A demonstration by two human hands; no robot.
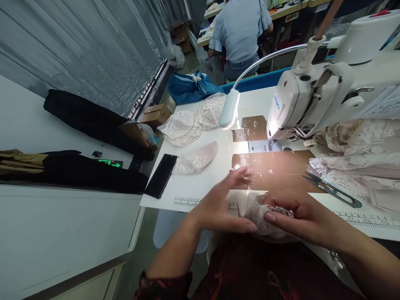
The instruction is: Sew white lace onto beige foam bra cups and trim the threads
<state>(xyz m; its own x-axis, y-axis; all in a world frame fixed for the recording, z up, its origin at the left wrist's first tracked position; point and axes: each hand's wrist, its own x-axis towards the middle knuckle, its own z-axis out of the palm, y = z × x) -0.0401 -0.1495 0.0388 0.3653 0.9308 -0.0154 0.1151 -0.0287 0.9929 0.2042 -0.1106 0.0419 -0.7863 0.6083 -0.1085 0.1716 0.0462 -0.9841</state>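
My right hand pinches a piece of white lace fabric between thumb and fingers, at the front edge of the white sewing table. Just left of that piece, my left hand is spread, its fingertips slightly blurred and its thumb close to the lace. A sewing machine stands beyond my hands, its lit needle area above a metal plate between brown surface strips. Black thread snips lie to the right of my right hand.
A black phone, a small lace piece and lace cups lie on the table's left side. More lace fabric is piled at right. A lamp hangs over the table. Another person sits beyond a blue bag.
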